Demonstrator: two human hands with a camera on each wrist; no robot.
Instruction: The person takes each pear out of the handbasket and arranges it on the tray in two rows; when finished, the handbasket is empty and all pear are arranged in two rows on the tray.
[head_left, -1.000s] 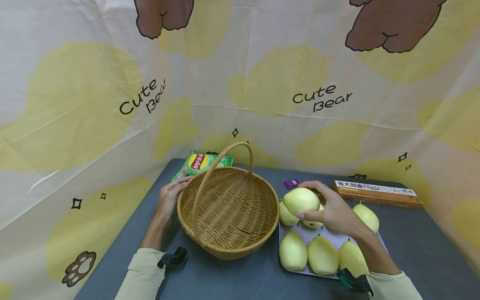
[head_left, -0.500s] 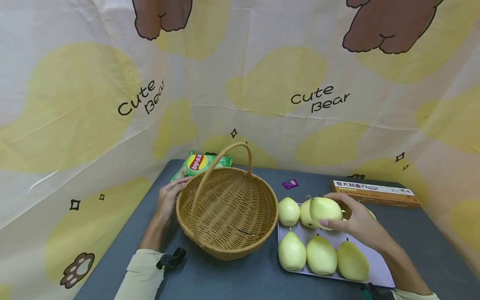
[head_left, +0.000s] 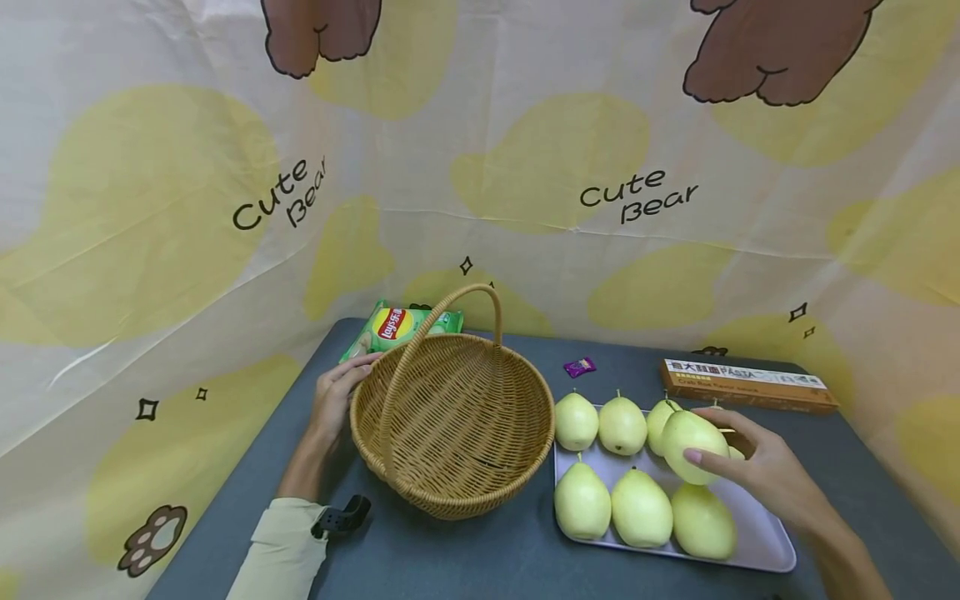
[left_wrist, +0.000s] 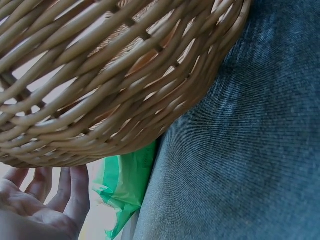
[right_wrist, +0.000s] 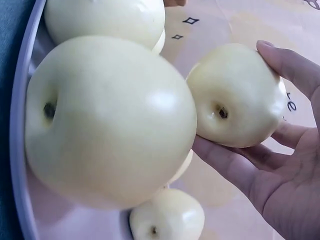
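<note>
In the head view, a wicker basket [head_left: 457, 417] with a tall handle stands tilted, its inside facing me. My left hand [head_left: 337, 396] rests against its left rim; in the left wrist view those fingers [left_wrist: 77, 190] reach fairly straight up to the woven side [left_wrist: 125, 90]. My right hand [head_left: 765, 467] holds a pale green pear [head_left: 693, 442] between thumb and fingers, above a lilac tray [head_left: 757, 533]. The right wrist view shows the held pear [right_wrist: 240, 95] from its base end. Several more pears stand in two rows on the tray, among them a front-left one [head_left: 582, 504].
Behind the basket lies a green Lay's chip bag [head_left: 397, 323]. A small purple wrapped packet [head_left: 580, 367] lies behind the tray, and a long brown pasta box [head_left: 750, 386] sits at the back right. A printed cloth [head_left: 525, 167] hangs behind the table.
My right hand has carried the pear rightward and nearer, from over the tray's back-left pears to its right part. The left hand and basket have stayed in place.
</note>
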